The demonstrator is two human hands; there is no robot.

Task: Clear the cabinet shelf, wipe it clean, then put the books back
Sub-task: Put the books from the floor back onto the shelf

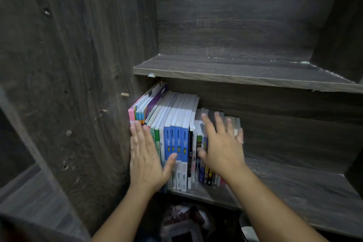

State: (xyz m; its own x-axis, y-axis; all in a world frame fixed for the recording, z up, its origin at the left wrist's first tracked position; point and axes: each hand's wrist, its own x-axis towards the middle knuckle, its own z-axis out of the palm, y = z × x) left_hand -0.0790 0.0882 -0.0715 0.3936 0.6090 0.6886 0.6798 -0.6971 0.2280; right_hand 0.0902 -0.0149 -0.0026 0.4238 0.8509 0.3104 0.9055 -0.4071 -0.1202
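A row of upright books (177, 139) fills the left end of a dark wooden cabinet shelf (294, 182); several have blue spines, one at the far left is pink. My left hand (146, 155) lies flat with straight fingers against the spines at the left end of the row. My right hand (222, 143), fingers spread and blurred, is over the shorter books at the right end. Whether it touches them I cannot tell. Neither hand holds anything.
The shelf above (245, 72) is bare, with white flecks along its back edge. The right part of the book shelf is bare wood. A dark side panel (78, 84) stands on the left. Below the shelf lie dim objects (182, 224) I cannot make out.
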